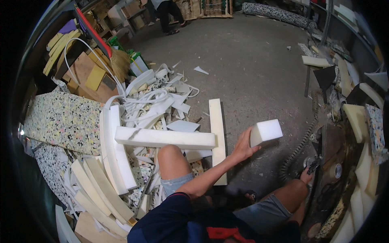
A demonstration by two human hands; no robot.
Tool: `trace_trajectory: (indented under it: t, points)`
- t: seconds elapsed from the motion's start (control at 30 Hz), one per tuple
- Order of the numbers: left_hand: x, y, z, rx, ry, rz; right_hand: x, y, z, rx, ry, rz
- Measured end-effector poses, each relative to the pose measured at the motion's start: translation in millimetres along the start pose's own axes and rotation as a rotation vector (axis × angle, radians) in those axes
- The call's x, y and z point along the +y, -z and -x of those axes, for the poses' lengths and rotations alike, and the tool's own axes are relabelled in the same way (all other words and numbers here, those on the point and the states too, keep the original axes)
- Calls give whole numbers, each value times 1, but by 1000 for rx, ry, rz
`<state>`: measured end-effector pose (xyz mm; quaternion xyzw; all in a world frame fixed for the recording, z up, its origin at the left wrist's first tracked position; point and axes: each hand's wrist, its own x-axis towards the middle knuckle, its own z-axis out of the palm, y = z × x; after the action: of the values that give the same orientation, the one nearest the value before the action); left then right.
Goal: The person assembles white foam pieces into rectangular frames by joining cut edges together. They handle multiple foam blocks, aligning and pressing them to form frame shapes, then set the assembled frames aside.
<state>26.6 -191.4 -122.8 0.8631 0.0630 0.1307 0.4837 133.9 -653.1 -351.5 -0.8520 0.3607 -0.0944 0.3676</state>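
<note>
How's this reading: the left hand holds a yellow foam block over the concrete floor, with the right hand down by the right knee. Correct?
Not quite. The foam block in the left hand is white, not yellow. The head view shows it held over the concrete floor, with the right hand down by the right knee.

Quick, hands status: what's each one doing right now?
Left hand: closed on a white foam block, held up above the floor.
Right hand: closed around a small dark tool; what tool it is cannot be told.
</note>
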Motion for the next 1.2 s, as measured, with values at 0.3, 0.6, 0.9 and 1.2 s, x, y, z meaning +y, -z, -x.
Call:
trace_trajectory:
  t: [0.3,0.6,0.9,1.2]
  points:
    - [13,36,-41,157,-175,6,-140,99,42,-418,333,-448]
    - [36,63,-63,202,-319,-136,-323,215,192,-631,719,-510]
    - [29,71,-45,238,-360,-258,-316,221,315,-966,589,-567]
    - [22,85,-31,224,-377,-262,-330,219,347,-971,643,-539]
